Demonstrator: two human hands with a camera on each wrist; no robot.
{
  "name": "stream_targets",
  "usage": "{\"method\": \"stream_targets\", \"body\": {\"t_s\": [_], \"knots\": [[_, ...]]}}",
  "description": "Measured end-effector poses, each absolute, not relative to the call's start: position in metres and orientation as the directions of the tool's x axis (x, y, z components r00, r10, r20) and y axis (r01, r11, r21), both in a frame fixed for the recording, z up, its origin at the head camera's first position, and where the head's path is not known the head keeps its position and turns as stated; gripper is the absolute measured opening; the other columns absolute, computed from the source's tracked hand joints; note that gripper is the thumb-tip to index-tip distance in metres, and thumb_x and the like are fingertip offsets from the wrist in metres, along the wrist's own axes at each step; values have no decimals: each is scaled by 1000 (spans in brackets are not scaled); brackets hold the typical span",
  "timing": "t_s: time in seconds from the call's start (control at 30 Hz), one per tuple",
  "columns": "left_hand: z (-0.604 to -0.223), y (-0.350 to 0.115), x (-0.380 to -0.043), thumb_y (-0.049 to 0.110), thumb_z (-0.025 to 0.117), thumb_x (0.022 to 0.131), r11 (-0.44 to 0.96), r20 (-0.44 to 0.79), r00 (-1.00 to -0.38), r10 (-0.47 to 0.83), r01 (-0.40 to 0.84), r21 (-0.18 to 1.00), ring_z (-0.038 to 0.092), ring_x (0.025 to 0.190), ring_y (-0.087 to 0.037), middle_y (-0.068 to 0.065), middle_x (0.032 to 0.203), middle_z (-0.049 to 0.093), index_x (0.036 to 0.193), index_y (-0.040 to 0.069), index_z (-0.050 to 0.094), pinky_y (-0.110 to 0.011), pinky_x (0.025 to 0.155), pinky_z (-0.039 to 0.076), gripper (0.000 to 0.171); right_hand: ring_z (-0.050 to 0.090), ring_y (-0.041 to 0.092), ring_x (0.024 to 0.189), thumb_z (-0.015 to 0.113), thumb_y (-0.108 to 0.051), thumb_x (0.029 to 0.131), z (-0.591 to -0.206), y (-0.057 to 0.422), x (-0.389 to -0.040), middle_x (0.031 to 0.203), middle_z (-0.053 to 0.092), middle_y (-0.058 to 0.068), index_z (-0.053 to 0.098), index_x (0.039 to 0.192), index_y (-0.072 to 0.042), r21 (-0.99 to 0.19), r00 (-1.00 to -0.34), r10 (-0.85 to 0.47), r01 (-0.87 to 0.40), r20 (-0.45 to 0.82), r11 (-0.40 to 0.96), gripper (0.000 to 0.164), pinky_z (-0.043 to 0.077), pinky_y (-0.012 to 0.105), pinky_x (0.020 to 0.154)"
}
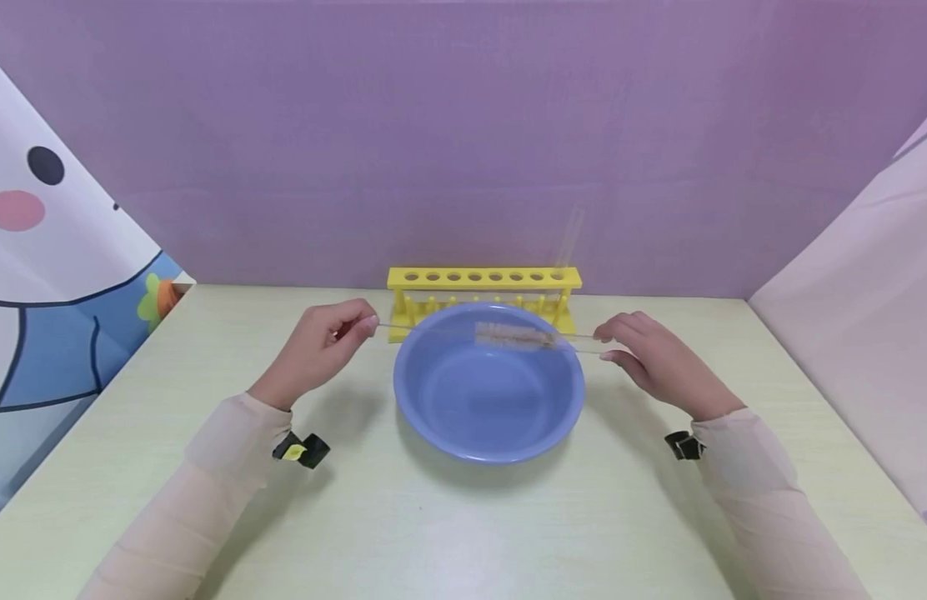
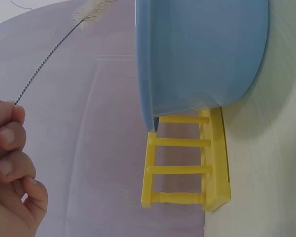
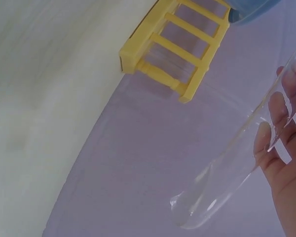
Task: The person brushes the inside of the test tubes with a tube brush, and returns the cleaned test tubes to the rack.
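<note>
Between finger and thumb, my left hand (image 1: 318,348) pinches the thin twisted-wire handle (image 2: 47,60) of a test tube brush (image 1: 508,335). Its pale bristles (image 2: 93,10) lie level above the blue basin (image 1: 488,454), partly cut off at the top of the left wrist view. My right hand (image 1: 653,358) holds a clear glass test tube (image 3: 222,180) between thumb and fingers, almost in line with the brush. In the head view the bristles' right end overlaps the tube's left part. The tube's rounded end points away from the basin in the right wrist view.
Behind the basin stands a yellow test tube rack (image 1: 484,279) with a row of holes. Another clear test tube (image 1: 572,237) leans in its right end. A purple backdrop (image 1: 463,142) rises at the table's (image 1: 463,533) back edge, with printed cloth (image 1: 66,225) at left.
</note>
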State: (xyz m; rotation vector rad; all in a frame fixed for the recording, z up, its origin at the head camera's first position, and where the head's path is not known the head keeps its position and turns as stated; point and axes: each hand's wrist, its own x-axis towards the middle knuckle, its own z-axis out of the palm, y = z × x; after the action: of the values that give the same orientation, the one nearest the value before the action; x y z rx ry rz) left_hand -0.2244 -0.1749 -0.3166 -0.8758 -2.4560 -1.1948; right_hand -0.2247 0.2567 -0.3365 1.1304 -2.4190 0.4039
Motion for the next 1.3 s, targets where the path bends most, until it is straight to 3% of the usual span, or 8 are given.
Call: {"method": "stream_targets", "body": {"t_s": [0.33, 0.83, 1.03, 1.3], "knots": [[-318, -193, -224, 7, 55, 94, 479, 535, -790, 300, 610, 631, 37, 53, -12, 2, 66, 45, 76, 13, 56, -26, 52, 31, 19, 54, 24, 92, 71, 11, 71, -343, 272, -228, 98, 61, 9, 58, 103, -1, -101, -570, -609, -770, 552, 630, 36, 41, 30, 83], [-323, -196, -222, 8, 55, 94, 550, 443, -812, 380, 584, 597, 36, 51, -11, 5, 60, 40, 76, 14, 57, -25, 50, 31, 19, 55, 24, 85, 66, 12, 78, -334, 252, -236, 98, 59, 13, 55, 106, 5, -234, -600, -461, -739, 653, 632, 31, 44, 31, 75], [-326, -198, -222, 12, 54, 95, 590, 368, -838, 403, 545, 596, 37, 51, -11, 4, 59, 41, 78, 15, 59, -25, 50, 33, 18, 57, 25, 87, 62, 8, 84, -320, 234, -241, 98, 60, 16, 55, 109, 8, -349, -670, -358, -682, 650, 643, 25, 48, 35, 71], [-326, -196, -221, 12, 55, 95, 616, 310, -857, 411, 512, 599, 36, 51, -10, 4, 58, 38, 77, 15, 59, -25, 53, 33, 19, 58, 28, 96, 58, -3, 92, -298, 211, -251, 101, 59, 17, 53, 113, 7, -533, -777, -259, -594, 573, 602, 24, 49, 46, 82]]}}
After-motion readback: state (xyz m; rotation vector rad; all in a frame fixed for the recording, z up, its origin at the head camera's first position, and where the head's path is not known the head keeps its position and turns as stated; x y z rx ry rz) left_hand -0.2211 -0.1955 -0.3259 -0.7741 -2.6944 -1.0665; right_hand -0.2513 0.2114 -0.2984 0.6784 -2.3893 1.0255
